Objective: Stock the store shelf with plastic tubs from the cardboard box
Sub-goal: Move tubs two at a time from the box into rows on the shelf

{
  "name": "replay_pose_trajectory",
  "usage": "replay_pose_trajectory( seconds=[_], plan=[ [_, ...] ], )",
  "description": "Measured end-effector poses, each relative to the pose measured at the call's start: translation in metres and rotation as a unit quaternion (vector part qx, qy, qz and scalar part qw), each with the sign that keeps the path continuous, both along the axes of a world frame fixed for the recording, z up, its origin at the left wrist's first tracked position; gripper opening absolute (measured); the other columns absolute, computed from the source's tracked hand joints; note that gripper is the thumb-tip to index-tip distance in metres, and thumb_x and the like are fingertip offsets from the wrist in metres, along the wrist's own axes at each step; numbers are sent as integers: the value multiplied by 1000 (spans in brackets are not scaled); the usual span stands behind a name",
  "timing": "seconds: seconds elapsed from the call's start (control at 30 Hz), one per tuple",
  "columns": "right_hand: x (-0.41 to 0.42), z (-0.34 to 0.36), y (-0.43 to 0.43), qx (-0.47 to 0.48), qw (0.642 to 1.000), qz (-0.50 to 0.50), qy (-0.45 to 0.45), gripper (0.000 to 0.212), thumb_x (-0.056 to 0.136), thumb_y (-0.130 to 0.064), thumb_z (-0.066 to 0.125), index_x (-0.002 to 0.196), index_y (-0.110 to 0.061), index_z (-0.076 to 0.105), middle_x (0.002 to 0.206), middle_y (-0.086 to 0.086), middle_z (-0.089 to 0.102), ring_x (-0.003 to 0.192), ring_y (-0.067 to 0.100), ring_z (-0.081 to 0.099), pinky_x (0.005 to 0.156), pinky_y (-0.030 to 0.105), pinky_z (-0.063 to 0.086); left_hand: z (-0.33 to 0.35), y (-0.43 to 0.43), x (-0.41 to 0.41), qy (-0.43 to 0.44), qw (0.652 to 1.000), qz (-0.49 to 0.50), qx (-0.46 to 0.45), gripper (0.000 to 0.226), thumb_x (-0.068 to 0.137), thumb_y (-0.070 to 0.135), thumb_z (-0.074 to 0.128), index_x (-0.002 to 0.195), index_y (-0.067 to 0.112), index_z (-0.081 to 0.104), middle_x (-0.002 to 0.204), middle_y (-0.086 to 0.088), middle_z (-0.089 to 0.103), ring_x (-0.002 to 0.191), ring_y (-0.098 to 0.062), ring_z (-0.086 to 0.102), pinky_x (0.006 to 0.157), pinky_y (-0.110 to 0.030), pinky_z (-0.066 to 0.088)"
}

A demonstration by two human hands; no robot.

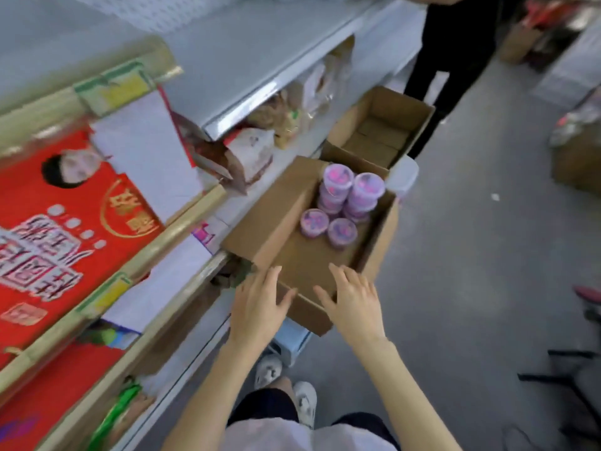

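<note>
An open cardboard box (292,258) stands in front of the store shelf (247,76), raised off the floor on something pale. Several purple-lidded plastic tubs (338,203) sit at its far end, some stacked two or three high, two lying lower. My left hand (257,307) hovers at the box's near left corner with fingers spread and straight. My right hand (354,304) is over the near edge of the box, fingers also spread, thumb near the rim. Neither hand holds a tub.
A second open cardboard box (380,125) stands further along the aisle, beside a person in black trousers (448,60). Red gift cartons (65,222) and bagged goods (260,148) fill the shelves on the left. More boxes (575,164) lie at the right on the grey floor.
</note>
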State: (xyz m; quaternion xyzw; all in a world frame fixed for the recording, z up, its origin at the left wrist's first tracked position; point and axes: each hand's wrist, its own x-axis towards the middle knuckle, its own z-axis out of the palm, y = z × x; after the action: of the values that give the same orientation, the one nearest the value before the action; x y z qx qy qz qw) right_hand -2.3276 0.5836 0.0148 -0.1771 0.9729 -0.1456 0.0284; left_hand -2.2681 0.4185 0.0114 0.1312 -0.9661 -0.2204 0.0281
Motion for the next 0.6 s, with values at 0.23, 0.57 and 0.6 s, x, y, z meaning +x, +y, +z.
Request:
replay_pose_trajectory(
  seconds=[0.23,0.57,0.6],
  plan=[
    [-5,-32,7,-1,993,-82,-91,60,91,-55,44,139,-20,41,138,1,50,123,22,48,99,36,39,-42,11,-20,-78,995,-39,52,57,85,52,53,129,17,49,123,0,60,111,-20,56,86,-34,49],
    [-73,-110,-16,-178,914,-218,-291,59,89,-57,44,140,-31,32,140,-4,43,125,17,44,97,37,44,-112,-26,-100,-177,962,33,205,59,86,58,46,138,33,35,136,6,47,125,-13,45,94,-30,41],
    [-83,-119,-16,-179,909,-224,-303,58,89,-56,45,139,-29,33,138,-3,45,124,17,45,97,38,44,-120,-25,-108,-184,956,48,222,57,86,56,47,136,32,37,136,8,48,124,-11,45,95,-30,40]
  ],
)
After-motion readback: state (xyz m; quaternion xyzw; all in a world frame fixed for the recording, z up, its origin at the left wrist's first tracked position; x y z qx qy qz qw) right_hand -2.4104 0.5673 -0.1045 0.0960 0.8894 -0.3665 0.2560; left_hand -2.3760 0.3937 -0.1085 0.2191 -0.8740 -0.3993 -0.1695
